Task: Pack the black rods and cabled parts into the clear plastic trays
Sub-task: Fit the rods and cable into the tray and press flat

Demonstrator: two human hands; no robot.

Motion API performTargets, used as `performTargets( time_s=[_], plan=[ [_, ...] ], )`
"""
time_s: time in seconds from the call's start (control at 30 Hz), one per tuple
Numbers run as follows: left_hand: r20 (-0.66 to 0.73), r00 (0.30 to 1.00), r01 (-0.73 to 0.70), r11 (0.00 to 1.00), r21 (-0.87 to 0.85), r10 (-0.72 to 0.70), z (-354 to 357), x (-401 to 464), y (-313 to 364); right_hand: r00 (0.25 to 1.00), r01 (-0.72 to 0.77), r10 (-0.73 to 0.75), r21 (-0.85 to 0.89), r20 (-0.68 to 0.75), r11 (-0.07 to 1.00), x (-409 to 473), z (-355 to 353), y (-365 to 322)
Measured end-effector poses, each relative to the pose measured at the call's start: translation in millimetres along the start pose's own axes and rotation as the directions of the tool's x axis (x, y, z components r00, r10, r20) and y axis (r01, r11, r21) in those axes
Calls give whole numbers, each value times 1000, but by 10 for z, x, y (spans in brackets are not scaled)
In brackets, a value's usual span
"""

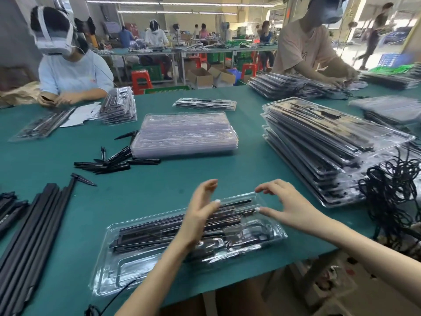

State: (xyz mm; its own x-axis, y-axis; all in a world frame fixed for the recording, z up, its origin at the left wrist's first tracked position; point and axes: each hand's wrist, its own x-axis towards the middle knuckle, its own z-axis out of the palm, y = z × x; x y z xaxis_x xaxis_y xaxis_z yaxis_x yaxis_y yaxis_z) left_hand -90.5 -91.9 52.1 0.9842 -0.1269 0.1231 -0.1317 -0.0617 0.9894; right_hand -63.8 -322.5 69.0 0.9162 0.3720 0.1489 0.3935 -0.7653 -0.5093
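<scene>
Both hands, left (200,210) and right (288,207), hover open over a clear tray (118,267) apparently holding black rods (150,231).

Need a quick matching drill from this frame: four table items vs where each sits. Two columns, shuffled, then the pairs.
Items:
1. stack of empty clear plastic trays
2. tangle of black cables
3. bundle of long black rods
4. clear tray part-filled with black rods

Places:
A. table's right edge
B. near edge, under both hands
C. table's middle
D. near left

Pairs: 1-C, 2-A, 3-D, 4-B
</scene>
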Motion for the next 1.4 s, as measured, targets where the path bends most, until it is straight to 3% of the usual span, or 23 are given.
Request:
performTargets(
  time_s=[0.07,0.13,0.2,0.27,0.37,0.57,0.67,0.73,0.87,0.9,1.07,1.2,1.3,1.4],
  plan=[
    [-184,982,-23,992,126,46,-259,-56,10,998,60,-61,46,11,997,80,28,-200],
    [-247,966,21,930,368,76,-482,-141,-20,998,8,-13,82,66,997,205,119,-410],
    [-167,980,30,762,647,104,-613,-277,-82,978,-76,66,42,197,996,349,253,-605],
    [-56,996,5,573,819,72,-663,-416,-194,933,-130,135,-39,335,991,464,421,-752],
    [-39,999,48,408,912,-32,-676,-519,-310,878,-169,207,-125,432,978,555,678,-880],
    [-45,997,61,245,968,-70,-652,-515,-470,838,-169,262,-229,478,959,564,909,-928],
    [-39,997,52,233,971,-59,-652,-543,-507,829,-148,253,-240,498,959,573,893,-914],
    [-35,997,53,279,959,-70,-678,-521,-504,825,-154,256,-235,504,960,578,900,-914],
    [10,969,137,574,807,-245,-803,-386,-371,837,-148,264,-267,479,952,588,953,-919],
    [31,960,151,608,780,-278,-826,-358,-339,841,-148,264,-268,473,952,592,971,-913],
    [52,954,93,459,884,-294,-757,-186,-294,847,-146,266,-279,461,949,606,1015,-878],
    [52,935,126,467,875,-350,-687,-43,-333,848,-153,281,-301,449,941,611,1083,-852],
    [-1,914,187,419,889,-406,-640,54,-307,843,-166,303,-321,445,933,636,1098,-855],
    [41,913,142,408,902,-407,-686,24,-258,816,-165,317,-332,484,929,649,1018,-883]
  ],
)
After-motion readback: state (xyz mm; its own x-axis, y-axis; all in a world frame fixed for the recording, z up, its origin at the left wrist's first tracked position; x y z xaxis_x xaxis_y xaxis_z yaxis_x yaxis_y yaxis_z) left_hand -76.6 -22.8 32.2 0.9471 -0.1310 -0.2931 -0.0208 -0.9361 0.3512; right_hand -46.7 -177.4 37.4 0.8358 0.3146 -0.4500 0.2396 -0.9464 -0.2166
